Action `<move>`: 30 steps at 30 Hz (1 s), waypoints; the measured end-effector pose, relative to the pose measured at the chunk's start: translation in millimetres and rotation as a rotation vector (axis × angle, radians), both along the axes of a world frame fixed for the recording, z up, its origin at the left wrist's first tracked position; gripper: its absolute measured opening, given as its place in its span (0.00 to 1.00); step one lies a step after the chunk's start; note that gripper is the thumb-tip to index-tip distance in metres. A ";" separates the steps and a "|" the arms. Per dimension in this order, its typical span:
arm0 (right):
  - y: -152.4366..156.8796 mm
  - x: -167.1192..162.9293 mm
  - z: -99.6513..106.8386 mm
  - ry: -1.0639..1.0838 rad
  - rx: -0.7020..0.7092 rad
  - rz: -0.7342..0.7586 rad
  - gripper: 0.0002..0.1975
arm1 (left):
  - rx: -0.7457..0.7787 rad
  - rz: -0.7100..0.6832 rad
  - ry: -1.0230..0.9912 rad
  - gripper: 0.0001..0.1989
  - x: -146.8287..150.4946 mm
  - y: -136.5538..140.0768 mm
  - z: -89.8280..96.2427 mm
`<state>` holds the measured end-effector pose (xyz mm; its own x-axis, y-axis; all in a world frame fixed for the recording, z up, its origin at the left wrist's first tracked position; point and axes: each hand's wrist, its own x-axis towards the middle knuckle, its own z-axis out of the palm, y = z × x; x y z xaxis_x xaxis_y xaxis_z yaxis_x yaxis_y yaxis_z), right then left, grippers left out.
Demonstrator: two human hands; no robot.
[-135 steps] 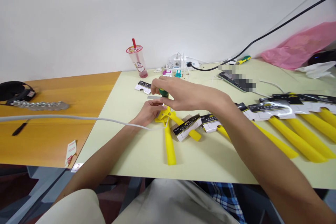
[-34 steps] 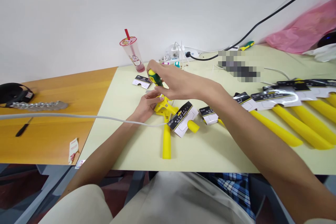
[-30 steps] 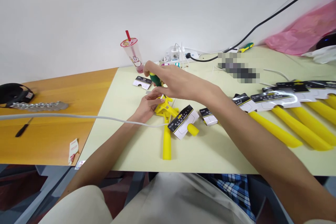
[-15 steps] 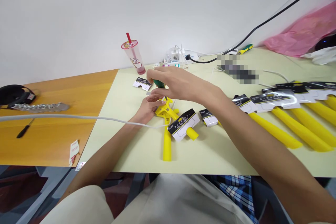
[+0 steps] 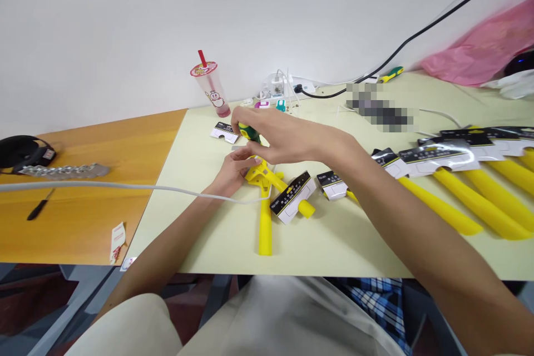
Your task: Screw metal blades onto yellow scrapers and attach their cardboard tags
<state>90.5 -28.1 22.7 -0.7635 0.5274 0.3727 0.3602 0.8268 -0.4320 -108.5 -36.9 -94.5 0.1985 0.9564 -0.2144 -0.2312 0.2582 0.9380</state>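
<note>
Yellow tool (image 5: 265,219), smooth, straight, long-handled

Tool (image 5: 265,228) on the table (image 5: 334,253), screwdriver (image 5: 249,132) over its far end
Cup (image 5: 214,92) behind to the left, power strip (image 5: 308,88) behind, more tools (image 5: 479,203) to the right.

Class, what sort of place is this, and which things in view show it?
Probably an informal indoor workspace: carded yellow-handled tools lie side by side, the right hand grips a green-and-yellow handle, and a power strip sits farther back.
</note>
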 end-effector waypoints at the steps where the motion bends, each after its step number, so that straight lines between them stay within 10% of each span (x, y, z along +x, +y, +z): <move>1: -0.3 -0.3 0.3 0.004 -0.008 0.004 0.13 | 0.003 -0.002 -0.005 0.20 -0.1 0.1 -0.3; 30: -2.3 -2.9 2.7 0.015 -0.050 -0.060 0.21 | -0.009 0.008 0.001 0.20 -0.6 0.3 -1.4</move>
